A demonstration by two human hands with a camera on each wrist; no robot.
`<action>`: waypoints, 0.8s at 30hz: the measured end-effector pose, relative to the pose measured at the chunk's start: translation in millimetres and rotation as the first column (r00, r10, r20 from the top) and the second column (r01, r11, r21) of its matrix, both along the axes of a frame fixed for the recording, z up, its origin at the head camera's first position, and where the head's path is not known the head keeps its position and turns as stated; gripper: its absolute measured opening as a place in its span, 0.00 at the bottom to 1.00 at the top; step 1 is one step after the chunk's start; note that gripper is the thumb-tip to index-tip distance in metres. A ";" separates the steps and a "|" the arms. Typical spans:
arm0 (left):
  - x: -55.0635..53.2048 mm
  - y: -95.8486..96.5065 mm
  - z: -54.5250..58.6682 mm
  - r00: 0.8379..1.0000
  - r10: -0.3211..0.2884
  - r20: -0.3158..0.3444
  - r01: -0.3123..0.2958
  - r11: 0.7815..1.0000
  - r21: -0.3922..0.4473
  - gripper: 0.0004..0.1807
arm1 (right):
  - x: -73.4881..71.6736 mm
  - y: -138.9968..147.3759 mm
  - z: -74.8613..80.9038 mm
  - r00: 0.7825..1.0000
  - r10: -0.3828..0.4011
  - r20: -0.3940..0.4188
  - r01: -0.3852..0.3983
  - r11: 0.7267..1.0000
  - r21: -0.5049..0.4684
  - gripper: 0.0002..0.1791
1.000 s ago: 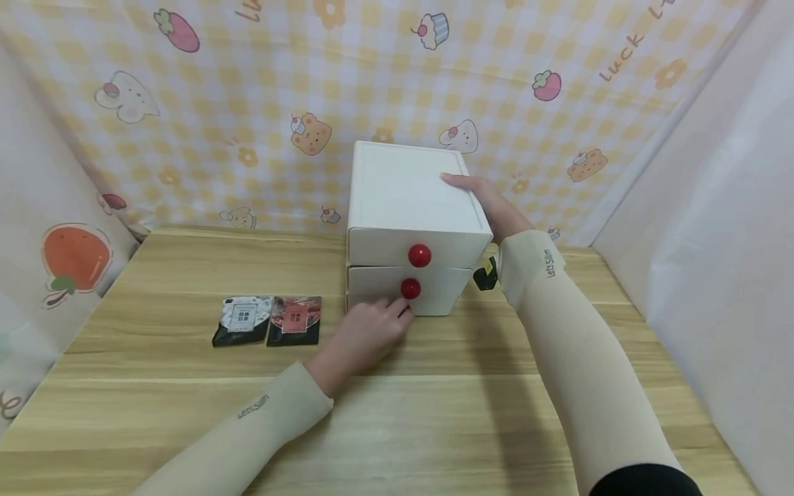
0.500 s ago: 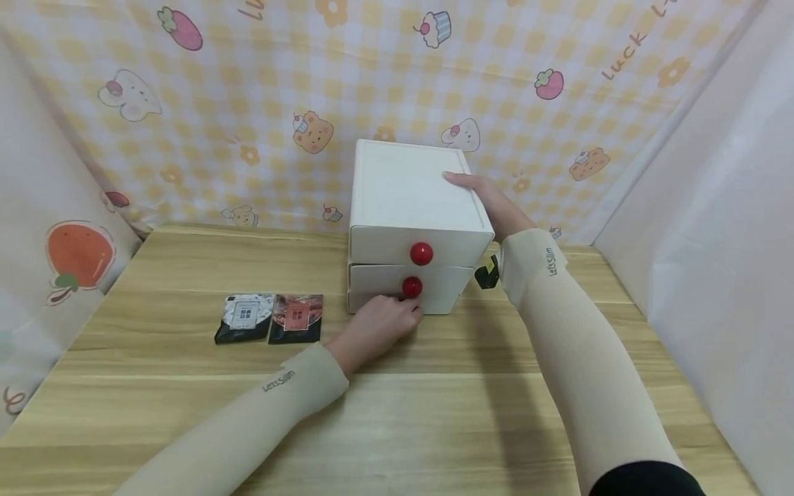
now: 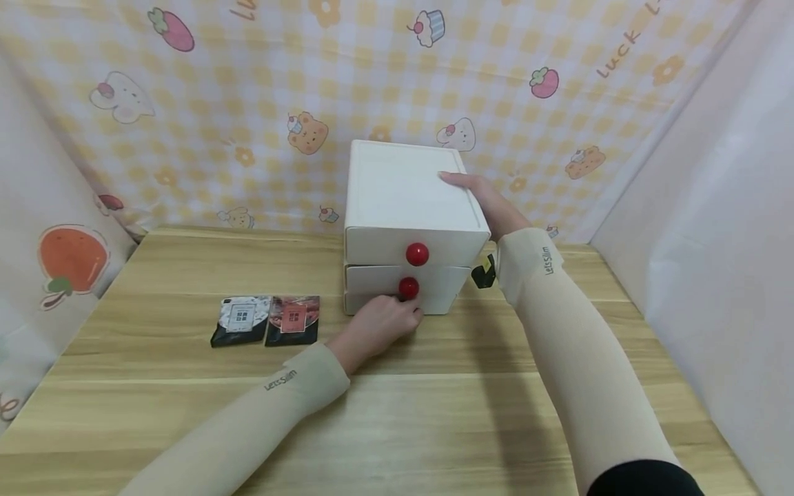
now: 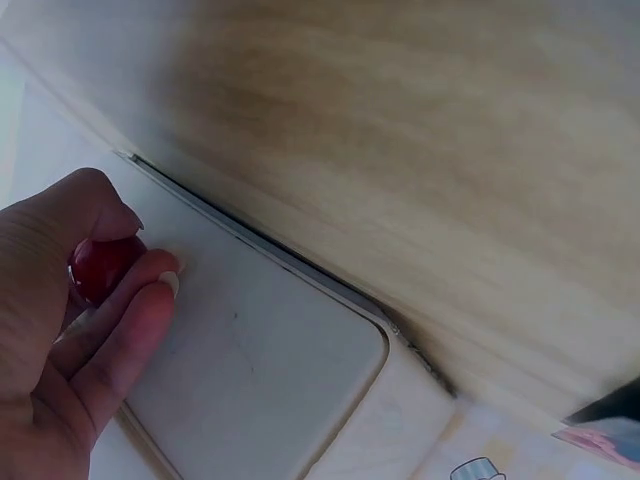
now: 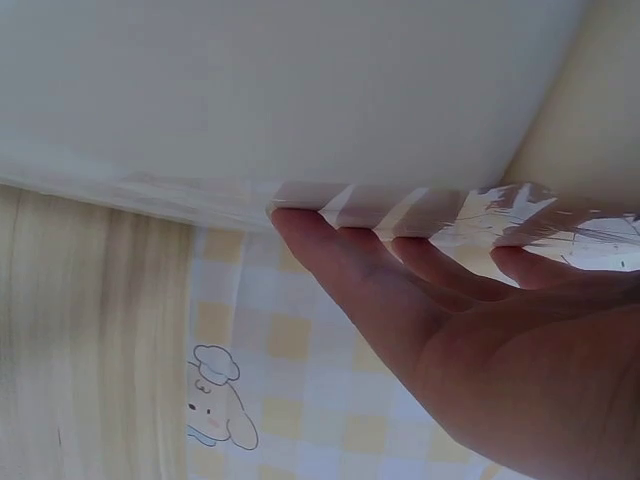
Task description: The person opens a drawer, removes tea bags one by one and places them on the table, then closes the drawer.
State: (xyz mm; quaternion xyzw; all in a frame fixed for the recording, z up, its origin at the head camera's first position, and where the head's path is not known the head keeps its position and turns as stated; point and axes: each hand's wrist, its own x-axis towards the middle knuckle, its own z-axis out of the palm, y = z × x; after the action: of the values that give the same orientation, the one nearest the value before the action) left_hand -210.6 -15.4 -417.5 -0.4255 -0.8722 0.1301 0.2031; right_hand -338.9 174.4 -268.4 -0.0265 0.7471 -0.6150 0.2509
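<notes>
– Where do we see the white two-drawer cabinet (image 3: 403,186)?
– Mid-frame in the head view, where the left hand (image 3: 381,324) pinches its lower red knob (image 3: 409,287) between thumb and fingers.
– And the right hand (image 3: 489,198)?
– We see it against the cabinet's right side, fingers straight, thumb on top. Left of centre, we spot a white-and-black sachet (image 3: 241,320) beside a red-and-black sachet (image 3: 293,320)

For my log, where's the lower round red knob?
In the head view, the knob sits below centre on the white lower drawer, in the left hand.
</notes>
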 end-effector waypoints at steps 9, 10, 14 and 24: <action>-1.6 -0.6 -0.8 1.000 -0.014 0.004 0.014 1.000 0.001 0.09 | -8.8 -5.3 -1.8 1.000 -0.028 -0.010 0.026 0.994 -0.106 0.37; -1.5 -0.9 -0.8 1.000 -0.018 -0.001 0.018 1.000 0.000 0.09 | -8.8 -5.3 -1.9 0.999 -0.027 -0.016 0.025 0.994 -0.104 0.37; -1.5 -2.2 -2.4 0.999 -0.034 -0.012 0.034 0.999 0.002 0.09 | -8.4 -5.2 -1.9 0.999 -0.025 -0.021 0.023 0.995 -0.097 0.37; -7.5 -7.1 -3.2 0.998 -0.054 0.042 0.053 0.998 0.025 0.12 | -7.5 -3.7 -0.8 0.999 -0.035 -0.017 0.034 0.996 -0.078 0.38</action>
State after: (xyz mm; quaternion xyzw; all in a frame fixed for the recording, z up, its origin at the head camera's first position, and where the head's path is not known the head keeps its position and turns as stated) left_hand -218.1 -22.5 -420.7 -0.4488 -0.8662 0.1051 0.1930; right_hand -346.4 170.7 -269.1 -0.0292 0.7251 -0.6477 0.2321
